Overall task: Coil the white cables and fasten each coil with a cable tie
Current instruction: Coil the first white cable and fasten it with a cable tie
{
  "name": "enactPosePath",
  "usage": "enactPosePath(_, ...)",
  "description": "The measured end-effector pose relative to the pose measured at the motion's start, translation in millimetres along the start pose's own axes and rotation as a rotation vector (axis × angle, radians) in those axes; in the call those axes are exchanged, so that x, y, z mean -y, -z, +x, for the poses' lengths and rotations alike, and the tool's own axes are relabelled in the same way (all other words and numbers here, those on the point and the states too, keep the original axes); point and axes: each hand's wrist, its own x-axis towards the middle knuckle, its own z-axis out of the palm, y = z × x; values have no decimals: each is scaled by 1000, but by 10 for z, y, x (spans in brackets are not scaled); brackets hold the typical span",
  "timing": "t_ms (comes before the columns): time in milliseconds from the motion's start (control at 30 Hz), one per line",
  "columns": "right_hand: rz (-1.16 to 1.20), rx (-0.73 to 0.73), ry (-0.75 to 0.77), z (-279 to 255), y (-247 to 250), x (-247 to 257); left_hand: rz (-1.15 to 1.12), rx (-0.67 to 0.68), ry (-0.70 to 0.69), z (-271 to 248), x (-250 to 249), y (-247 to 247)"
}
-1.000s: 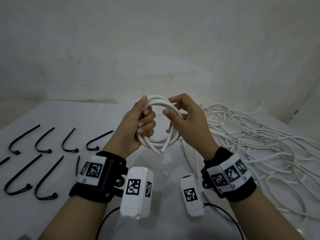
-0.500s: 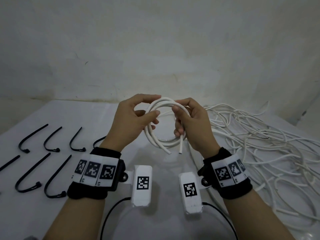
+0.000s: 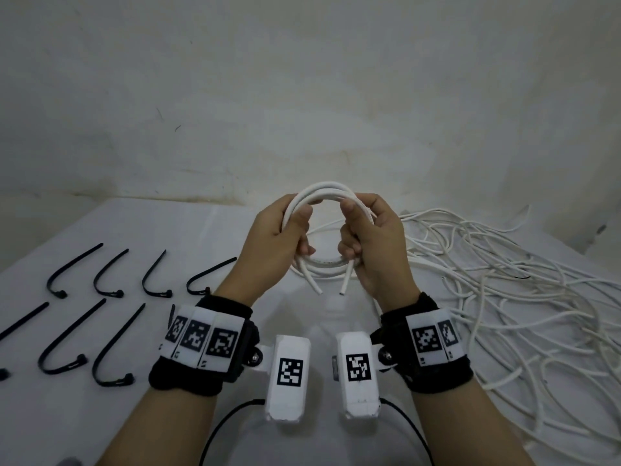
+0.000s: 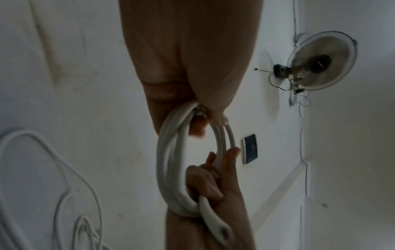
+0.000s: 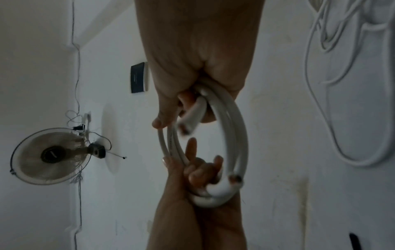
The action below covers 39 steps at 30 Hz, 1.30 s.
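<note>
A small coil of white cable point(image 3: 324, 191) is held up above the table between both hands. My left hand point(image 3: 279, 237) grips its left side, fingers curled through the loop. My right hand point(image 3: 373, 237) grips the right side, thumb on top. Two cut cable ends point(image 3: 346, 284) stick out below the coil. In the left wrist view the coil point(image 4: 171, 169) runs from my left hand point(image 4: 192, 104) to my right hand point(image 4: 213, 177). In the right wrist view the coil point(image 5: 233, 132) hangs between my right hand point(image 5: 192, 94) and my left hand point(image 5: 200, 172).
Several black cable ties point(image 3: 111, 274) lie in two rows on the white table point(image 3: 168, 230) at the left. A loose heap of white cables point(image 3: 504, 297) covers the table's right side. The wall behind carries a fan point(image 4: 320, 60) and a dark switch plate point(image 4: 251, 148).
Both hands have shifted their hold round the coil and raised it a little. The loops are drawn closer together, and the two loose ends now hang at the bottom.
</note>
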Motion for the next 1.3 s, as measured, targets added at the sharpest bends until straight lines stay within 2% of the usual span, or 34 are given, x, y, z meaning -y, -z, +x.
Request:
enactPosePath(100, 94, 14, -93, -63, -38, -67, -27, -47, 59, 6, 55, -2)
enactPosePath(233, 161, -1, -188, -73, -67, -58, -87, -44, 121, 3, 70, -5)
enactPosePath(433, 171, -29, -206, -117, -178, 9, -106, -27, 143, -3, 12, 14)
enactPosePath(533, 191, -94, -237, -164, -170, -60, -64, 28, 197, -79, 8, 32)
enactPosePath(633, 211, -124, -302, -217, -166, -160, -8, 156, 304, -162, -50, 157)
enactPosePath(733, 242, -118, -333, -251, -179, -222, 192, 251, 438, -223, -132, 504)
enactPosePath(867, 285, -106, -353, -253, -139, -260, 619, 180, 653, -320, -118, 1051)
enactPosePath(1000, 276, -97, -354, -261, -104, -314, 1045, 301, 809, -496, 110, 1238)
enactPosePath(1133, 270, -101, -357, -271, -85, -329, 1192, 404, 892, -585, 213, 1142)
enactPosePath(1300, 277, -110, -349, -272, -73, -326, 1248, 446, 925, -562, 206, 1050)
